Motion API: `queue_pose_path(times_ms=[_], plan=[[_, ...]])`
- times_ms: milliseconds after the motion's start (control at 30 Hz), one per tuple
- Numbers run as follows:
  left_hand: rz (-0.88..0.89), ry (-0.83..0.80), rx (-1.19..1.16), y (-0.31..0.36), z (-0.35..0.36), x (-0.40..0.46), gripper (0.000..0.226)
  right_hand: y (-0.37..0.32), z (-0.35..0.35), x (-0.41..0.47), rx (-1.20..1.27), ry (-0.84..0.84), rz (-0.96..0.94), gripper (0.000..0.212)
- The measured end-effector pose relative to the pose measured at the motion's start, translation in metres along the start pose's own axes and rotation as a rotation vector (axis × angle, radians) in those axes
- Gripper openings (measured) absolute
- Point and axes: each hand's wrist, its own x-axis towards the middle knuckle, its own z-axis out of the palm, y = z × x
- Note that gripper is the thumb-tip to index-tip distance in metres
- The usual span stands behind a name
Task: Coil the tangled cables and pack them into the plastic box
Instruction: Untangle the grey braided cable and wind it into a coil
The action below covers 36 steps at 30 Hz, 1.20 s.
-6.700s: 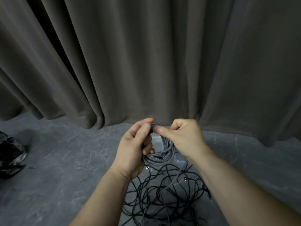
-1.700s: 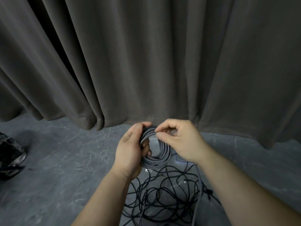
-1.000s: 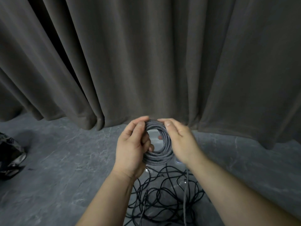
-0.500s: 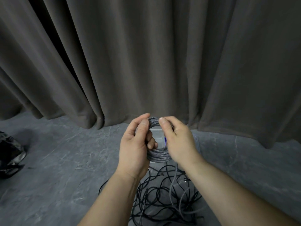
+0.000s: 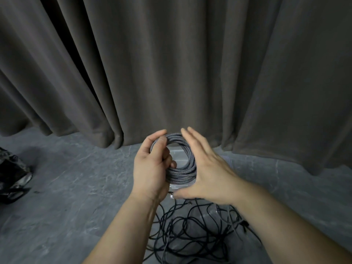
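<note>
Head view looks down on a grey braided cable coil [image 5: 182, 168], wound into a round ring of several turns and held up in the air in front of the curtain's hem. The left hand [image 5: 150, 168] grips the ring's left side, thumb over the top strands and fingers curled through the middle, back of the hand toward the camera. The right hand [image 5: 205, 168] is spread, fingers straight and pointing up and away, its palm against or just beside the ring's right side; whether it touches cannot be told. Both bare forearms rise from the bottom edge and meet at the coil. Behind and below the coil, a clear plastic box [image 5: 179, 186] shows only in slivers between the hands. Near the bottom edge of the floor, a tangle of black cables [image 5: 190, 231] sprawls in loose loops under the right forearm. The grey stone-patterned floor [image 5: 76, 187] carries a dark crumpled bag [image 5: 11, 178] at its left edge, well apart. A dark pleated curtain [image 5: 171, 63] fills the upper part
</note>
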Motion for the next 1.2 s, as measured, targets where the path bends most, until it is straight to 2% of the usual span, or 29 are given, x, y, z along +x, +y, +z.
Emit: queue_pose_path(times_ms=[67,200,400,533,633,767,933,1000,1067,1133,1200], plan=[[-0.02,-0.03,-0.004,-0.002,0.003,-0.002,0.017,0.003,0.004,0.0,-0.043,0.016,0.004,0.138],[-0.035,-0.071,-0.013,-0.005,0.006,-0.004,0.017,0.005,0.007,0.003,0.032,0.057,0.043,0.135],[-0.05,-0.13,-0.033,-0.006,0.004,-0.005,0.014,0.01,0.01,0.009,0.18,0.149,0.048,0.12],[-0.032,-0.176,0.045,-0.007,0.005,-0.008,0.031,0.013,0.009,0.008,0.24,0.168,0.053,0.111],[-0.036,-0.187,0.055,-0.008,0.005,-0.009,0.031,0.014,0.009,0.008,0.259,0.168,0.055,0.109],[-0.037,-0.14,0.022,-0.008,0.005,-0.009,0.013,0.012,0.014,0.01,0.233,0.161,0.048,0.114],[0.023,0.001,0.02,-0.004,0.003,-0.003,0.014,0.015,0.015,0.012,0.28,0.019,0.099,0.127],[0.07,0.077,-0.004,0.002,-0.004,0.004,0.013,0.023,0.012,0.01,0.317,-0.055,0.157,0.113],[0.111,0.175,-0.032,0.009,-0.013,0.012,0.013,0.037,0.012,0.007,0.293,-0.065,0.221,0.083],[0.141,0.272,-0.055,0.013,-0.023,0.02,0.013,0.048,0.013,0.004,0.301,0.014,0.258,0.048],[0.169,0.353,-0.063,0.015,-0.031,0.025,0.013,0.054,0.012,0.001,0.336,0.142,0.276,0.03]])
